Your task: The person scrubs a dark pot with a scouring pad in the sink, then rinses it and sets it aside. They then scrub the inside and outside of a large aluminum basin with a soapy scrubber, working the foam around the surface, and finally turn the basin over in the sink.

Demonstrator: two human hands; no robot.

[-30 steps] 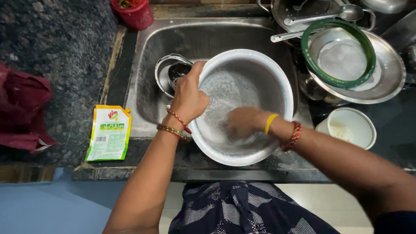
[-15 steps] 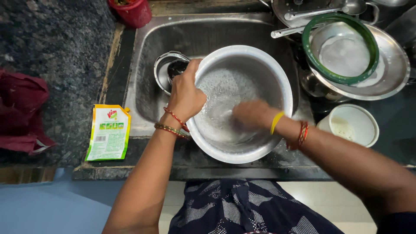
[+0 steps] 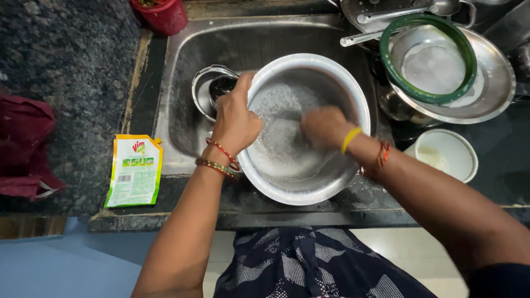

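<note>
Dark speckled stone countertop (image 3: 66, 72) frames a steel sink (image 3: 182, 110), and we are looking straight down into it. Left hand (image 3: 236, 122) is clamped over the rim of a big steel bowl (image 3: 276, 182), thumb inside, fingers outside, tipping it toward the person at the sink's front edge. Right hand (image 3: 324, 126) is down inside the bowl, pressed against the sudsy wall; it is blurred, so I cannot tell whether the fingers are closed on a scrubber or just flat on the metal. That bowl looks stiff, fairly light, and slick with foam, so the rim is the sound place to grip it. Beyond the left hand, a small steel cup (image 3: 212, 88) sits in the sink. Right of the bowl: a green-rimmed sieve (image 3: 386, 49) on a steel plate (image 3: 491, 94), a small white bowl (image 3: 464, 154). Far left, a yellow-green detergent pouch (image 3: 134, 171).
</note>
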